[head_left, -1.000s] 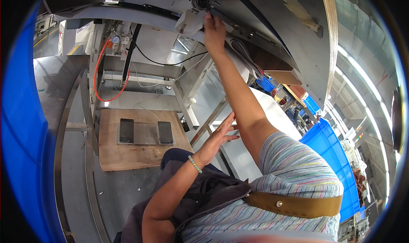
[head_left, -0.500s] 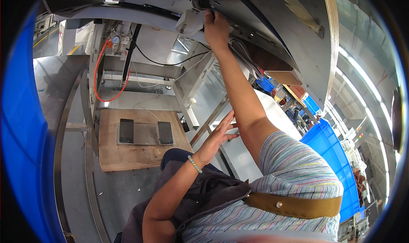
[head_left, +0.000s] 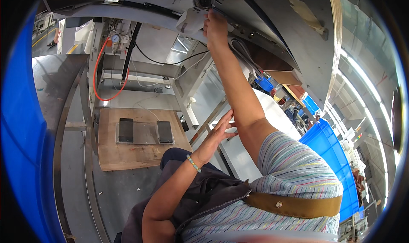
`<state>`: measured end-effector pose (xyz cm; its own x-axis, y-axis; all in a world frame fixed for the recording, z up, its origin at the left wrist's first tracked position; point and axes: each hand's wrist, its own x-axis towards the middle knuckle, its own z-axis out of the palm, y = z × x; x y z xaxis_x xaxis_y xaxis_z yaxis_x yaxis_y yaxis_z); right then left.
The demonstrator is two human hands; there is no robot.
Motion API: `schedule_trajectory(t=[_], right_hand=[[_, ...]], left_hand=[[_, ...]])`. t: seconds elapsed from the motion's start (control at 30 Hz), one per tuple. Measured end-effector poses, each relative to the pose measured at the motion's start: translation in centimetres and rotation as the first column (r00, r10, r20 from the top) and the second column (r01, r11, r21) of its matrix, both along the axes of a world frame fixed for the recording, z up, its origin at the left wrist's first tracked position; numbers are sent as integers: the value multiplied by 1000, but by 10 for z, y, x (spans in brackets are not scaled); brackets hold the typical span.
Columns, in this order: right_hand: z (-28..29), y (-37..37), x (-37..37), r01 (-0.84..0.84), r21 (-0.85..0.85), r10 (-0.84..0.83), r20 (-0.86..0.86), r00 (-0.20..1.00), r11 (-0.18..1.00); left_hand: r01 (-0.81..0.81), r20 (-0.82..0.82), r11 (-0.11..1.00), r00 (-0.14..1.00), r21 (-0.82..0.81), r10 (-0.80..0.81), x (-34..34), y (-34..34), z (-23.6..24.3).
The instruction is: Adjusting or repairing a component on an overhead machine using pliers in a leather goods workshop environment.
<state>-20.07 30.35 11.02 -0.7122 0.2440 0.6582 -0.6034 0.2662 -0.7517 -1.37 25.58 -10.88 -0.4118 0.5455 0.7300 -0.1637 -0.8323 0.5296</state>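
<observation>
My right hand (head_left: 216,27) is raised beneath the machine table, just below a round metal fitting (head_left: 204,1) with a dark centre. Its fingers are curled together; what they hold, if anything, is hidden. A white box-shaped part (head_left: 190,22) sits directly left of these fingers. My left hand (head_left: 209,145), with a beaded bracelet (head_left: 194,163) on the wrist, has its fingers stretched out. Its fingertips rest against or very close to my right forearm, and nothing is in it.
Two black pedals (head_left: 165,132) lie on a wooden board (head_left: 110,153) on the floor. An orange hose (head_left: 95,74) and cables hang by the metal frame. A steel table (head_left: 59,72) and a blue bin (head_left: 21,136) stand left; another blue bin (head_left: 336,162) stands right.
My right hand has drawn slightly down from the round fitting, whose dark centre now shows more fully. Its fingers have curled inward. My left hand has barely moved.
</observation>
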Motion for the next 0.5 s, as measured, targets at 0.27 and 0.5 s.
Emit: schedule_trajectory(t=[0.27, 0.5], right_hand=[[-5, 8, 10, -121, 39, 121, -4, 993, 992], [9, 16, 2, -289, -130, 306, 141, 942, 949]], left_hand=[[54, 25, 998, 998, -32, -53, 5, 8, -2], [20, -2, 1000, 1000, -21, -20, 5, 5, 6]])
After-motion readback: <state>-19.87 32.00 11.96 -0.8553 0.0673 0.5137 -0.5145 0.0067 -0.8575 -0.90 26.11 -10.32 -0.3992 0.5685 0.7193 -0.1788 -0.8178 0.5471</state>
